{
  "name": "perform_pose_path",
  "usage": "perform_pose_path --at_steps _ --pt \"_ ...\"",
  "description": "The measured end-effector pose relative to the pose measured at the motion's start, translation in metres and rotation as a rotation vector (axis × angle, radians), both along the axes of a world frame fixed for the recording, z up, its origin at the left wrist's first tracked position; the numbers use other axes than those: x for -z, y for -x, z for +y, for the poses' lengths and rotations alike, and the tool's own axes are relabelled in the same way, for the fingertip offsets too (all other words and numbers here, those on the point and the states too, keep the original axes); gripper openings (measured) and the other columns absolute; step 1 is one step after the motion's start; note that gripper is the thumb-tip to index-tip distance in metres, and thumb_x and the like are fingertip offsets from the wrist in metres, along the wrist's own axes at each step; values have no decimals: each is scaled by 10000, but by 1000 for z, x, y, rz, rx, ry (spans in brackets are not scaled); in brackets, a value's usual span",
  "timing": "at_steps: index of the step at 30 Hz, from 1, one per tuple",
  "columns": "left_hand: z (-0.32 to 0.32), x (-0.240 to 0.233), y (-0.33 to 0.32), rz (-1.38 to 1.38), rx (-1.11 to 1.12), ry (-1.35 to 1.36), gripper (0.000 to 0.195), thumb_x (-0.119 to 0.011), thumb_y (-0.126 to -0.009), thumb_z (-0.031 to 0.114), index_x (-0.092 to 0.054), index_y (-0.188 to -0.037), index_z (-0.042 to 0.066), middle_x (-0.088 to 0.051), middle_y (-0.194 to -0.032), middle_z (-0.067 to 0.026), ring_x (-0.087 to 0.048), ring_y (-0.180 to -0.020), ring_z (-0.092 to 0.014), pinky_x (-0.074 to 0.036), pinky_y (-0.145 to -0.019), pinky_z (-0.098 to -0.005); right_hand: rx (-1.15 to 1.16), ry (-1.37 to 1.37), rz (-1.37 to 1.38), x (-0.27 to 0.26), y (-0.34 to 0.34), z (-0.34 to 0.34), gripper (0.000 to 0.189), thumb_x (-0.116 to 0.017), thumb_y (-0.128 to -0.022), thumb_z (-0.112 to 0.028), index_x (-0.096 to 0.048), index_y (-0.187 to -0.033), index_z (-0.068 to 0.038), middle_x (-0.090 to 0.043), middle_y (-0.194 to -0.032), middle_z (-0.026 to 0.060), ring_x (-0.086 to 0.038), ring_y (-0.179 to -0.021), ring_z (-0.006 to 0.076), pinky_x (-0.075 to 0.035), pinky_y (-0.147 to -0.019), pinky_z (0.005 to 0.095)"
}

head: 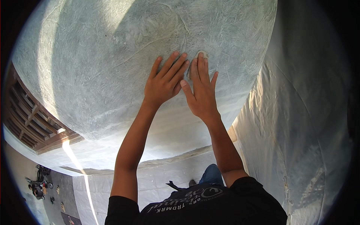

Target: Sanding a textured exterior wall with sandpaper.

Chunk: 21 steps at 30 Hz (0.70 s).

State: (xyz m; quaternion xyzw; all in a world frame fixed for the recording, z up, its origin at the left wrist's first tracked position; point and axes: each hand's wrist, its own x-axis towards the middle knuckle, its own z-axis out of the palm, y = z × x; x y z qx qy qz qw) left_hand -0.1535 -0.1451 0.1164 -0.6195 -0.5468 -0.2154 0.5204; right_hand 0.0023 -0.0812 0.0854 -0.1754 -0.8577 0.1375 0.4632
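A grey-blue plastered wall [112, 84] with a mottled, ridged surface rises in front of me. My left hand [166, 81] lies against it with fingers spread, holding nothing. Beside it, my right hand [201, 87] presses a small pale pad [206, 54] to the plaster, with its fingers laid over the pad. Most of the pad is hidden under those fingers, so I cannot tell whether it is sandpaper, cloth or sponge. The two hands are close together, the right thumb near the left hand's edge.
A translucent plastic sheet [281, 126] hangs along the right. At the left is a brown wooden window frame with bars [31, 115]. Pale floor [112, 187] runs below the wall. Far lower left stand a motorcycle [42, 174] and what look like people [36, 191].
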Motion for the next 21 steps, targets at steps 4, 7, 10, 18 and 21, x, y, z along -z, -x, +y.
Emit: perform_pose_path --at_steps 4,7,10,18,21 --pt "1 3 1 28 -27 -12 427 -623 -896 212 -645 -1322 194 -528 -1496 51 -456 -1413 -156 -295 -1181 -480 15 106 -69 49 1 -12 732 -419 -1051 -422 -197 -1562 53 -103 -1660 234 -71 -1545 397 -2 -1140 713" --pt "-1 3 0 29 -37 -6 416 -621 -902 214 -648 -1317 194 -530 -1493 50 -456 -1414 -156 -299 -1179 -477 2 21 11 15 6 -5 734 -421 -1048 -426 -200 -1563 48 -104 -1661 231 -71 -1545 396 -15 -1130 729" --pt "-3 0 -1 5 -10 -6 403 -617 -911 214 -651 -1312 192 -532 -1492 48 -457 -1413 -156 -301 -1178 -475 10 -34 15 5 9 2 741 -425 -1045 -433 -200 -1562 47 -101 -1662 232 -70 -1546 396 -20 -1123 737" --pt "-2 2 3 38 -29 -26 417 -618 -898 212 -650 -1314 195 -537 -1487 44 -463 -1408 -159 -312 -1173 -464 16 1 2 8 14 -5 763 -441 -1037 -434 -206 -1544 87 -97 -1649 270 -78 -1541 413 -15 -1130 724" --pt "-1 1 1 26 -20 -13 411 -616 -899 214 -652 -1308 195 -537 -1487 44 -463 -1408 -157 -309 -1176 -464 21 -28 -17 21 9 -6 772 -446 -1035 -436 -210 -1538 99 -95 -1646 279 -78 -1539 419 -17 -1131 723"
